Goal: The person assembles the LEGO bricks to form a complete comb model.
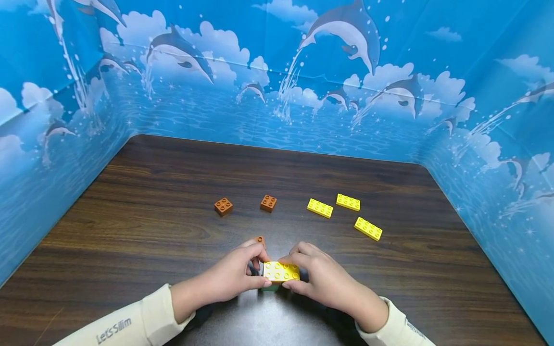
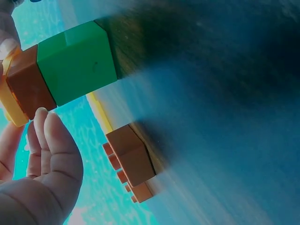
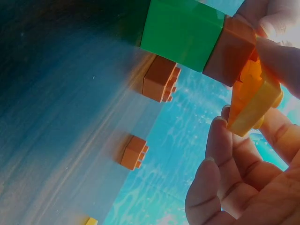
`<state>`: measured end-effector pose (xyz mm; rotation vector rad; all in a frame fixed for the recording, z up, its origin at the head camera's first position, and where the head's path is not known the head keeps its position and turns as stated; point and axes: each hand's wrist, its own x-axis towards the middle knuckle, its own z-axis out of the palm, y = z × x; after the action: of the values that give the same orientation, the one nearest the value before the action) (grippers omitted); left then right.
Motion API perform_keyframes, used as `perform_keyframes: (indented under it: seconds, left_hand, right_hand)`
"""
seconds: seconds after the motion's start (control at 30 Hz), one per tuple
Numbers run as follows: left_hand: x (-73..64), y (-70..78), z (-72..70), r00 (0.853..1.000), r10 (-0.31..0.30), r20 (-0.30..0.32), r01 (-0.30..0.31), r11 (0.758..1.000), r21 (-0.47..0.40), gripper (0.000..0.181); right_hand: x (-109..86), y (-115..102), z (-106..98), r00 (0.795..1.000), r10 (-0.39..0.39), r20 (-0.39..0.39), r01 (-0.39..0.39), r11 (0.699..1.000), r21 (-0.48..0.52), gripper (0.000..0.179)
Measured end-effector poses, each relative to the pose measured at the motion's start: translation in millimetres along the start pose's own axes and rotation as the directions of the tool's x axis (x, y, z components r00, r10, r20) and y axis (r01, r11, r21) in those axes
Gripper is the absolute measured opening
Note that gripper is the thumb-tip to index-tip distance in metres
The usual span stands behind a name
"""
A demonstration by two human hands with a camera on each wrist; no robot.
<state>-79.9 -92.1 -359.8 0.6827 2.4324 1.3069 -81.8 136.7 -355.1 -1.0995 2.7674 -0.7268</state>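
Note:
Between the two hands stands a stack: a green building block (image 2: 77,63) below, a brown brick (image 2: 30,82) on it, and a flat yellow 2x4 brick (image 1: 281,271) at the top. In the right wrist view the yellow brick (image 3: 255,110) juts past the brown one and looks slightly tilted, with part of its hollow underside showing. My left hand (image 1: 227,274) pinches the brown brick at the stack's left side, fingertips also near the yellow edge. My right hand (image 1: 326,278) grips the yellow brick's right end between thumb and fingers.
Another brown brick (image 1: 259,240) is partly hidden behind the left hand. Farther back lie two brown bricks (image 1: 223,206) and three flat yellow bricks (image 1: 320,208), all apart on the dark wooden table (image 1: 151,192). A dolphin-print curtain (image 1: 277,96) walls the table's back and sides.

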Motion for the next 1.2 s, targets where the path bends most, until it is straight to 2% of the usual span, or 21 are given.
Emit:
perform_keyframes:
  seconds: [0.37, 0.6, 0.8, 1.03, 1.2]
  left_hand:
    - [-1.3, 2.4, 0.8, 1.0, -0.005, 0.006, 0.005, 1.0, 0.01, 0.024]
    - [-0.8, 1.1, 2.2, 1.0, -0.029, -0.004, 0.029, 0.999, -0.027, 0.027]
    - [-2.0, 0.7, -2.9, 1.0, -0.005, -0.023, 0.003, 0.996, -0.091, 0.033]
    - [1.1, 0.7, -15.9, 0.994, 0.006, -0.111, -0.017, 0.995, -0.101, 0.034]
    - [6.4, -3.3, -21.1, 0.98, -0.042, -0.192, 0.018, 0.992, -0.128, 0.033]
  right_hand:
    - [0.7, -1, 1, 0.999, -0.025, -0.023, 0.024, 0.999, -0.046, 0.036]
    - [0.6, -2, 3, 0.999, -0.016, -0.038, 0.015, 0.999, -0.044, 0.035]
    - [1.0, -3, 4, 0.999, -0.015, -0.047, 0.013, 0.999, -0.048, 0.034]
    - [1.5, -4, 3, 1.0, 0.0, -0.03, -0.002, 0.998, -0.064, 0.034]
    - [1.6, -5, 2, 1.0, 0.003, -0.029, -0.005, 0.997, -0.076, 0.035]
